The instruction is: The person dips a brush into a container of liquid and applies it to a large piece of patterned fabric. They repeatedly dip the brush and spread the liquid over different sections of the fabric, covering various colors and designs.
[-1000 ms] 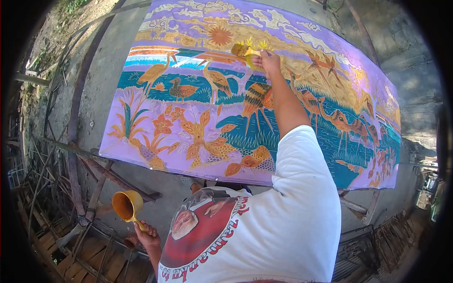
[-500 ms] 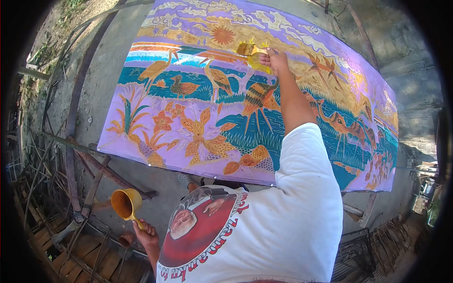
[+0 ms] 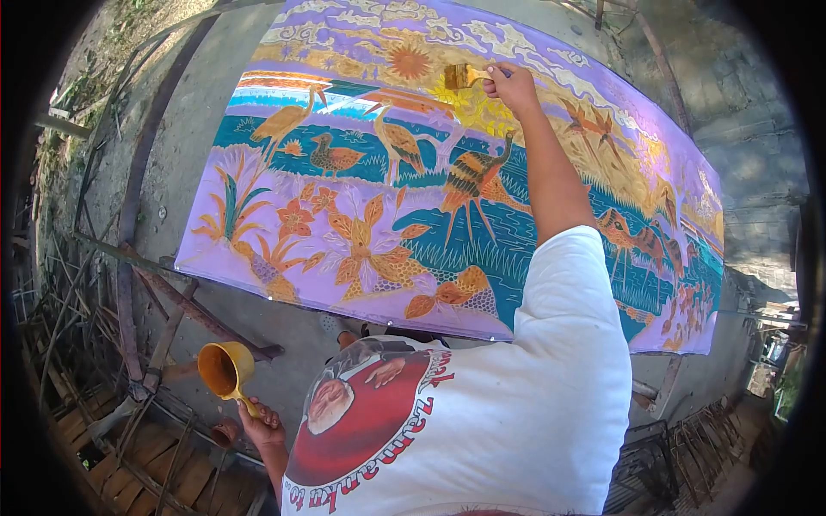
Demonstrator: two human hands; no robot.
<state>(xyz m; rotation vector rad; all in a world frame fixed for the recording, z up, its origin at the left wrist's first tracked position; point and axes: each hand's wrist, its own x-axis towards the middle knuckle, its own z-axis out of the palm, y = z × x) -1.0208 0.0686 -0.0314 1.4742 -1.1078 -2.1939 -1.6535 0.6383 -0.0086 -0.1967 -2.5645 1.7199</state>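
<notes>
My right hand (image 3: 513, 86) is closed round the handle of a wide flat paintbrush (image 3: 459, 76), its dark bristles pointing left over the upper part of a large painted cloth (image 3: 340, 297). A bright yellow patch (image 3: 475, 110) shows just below the brush, above a long-necked bird. Purple, teal and orange cover the cloth, with birds, flowers, clouds and a sun. Down at the lower left, my left hand (image 3: 265, 426) grips the handle of a yellow plastic dipper (image 3: 225, 368). The dipper's mouth is tilted toward the camera and its inside looks brown-stained.
A wooden pole frame (image 3: 155, 185) runs along the left side of the cloth. Below the dipper is a small reddish-brown pot (image 3: 225, 433), with stacked sticks and boards (image 3: 103, 473) around it. Grey concrete floor (image 3: 176, 172) surrounds the cloth, and metal racks (image 3: 662, 456) stand at the lower right.
My right hand and the brush have moved up and slightly right, uncovering more of the yellow patch. The dipper in my left hand has shifted a little left.
</notes>
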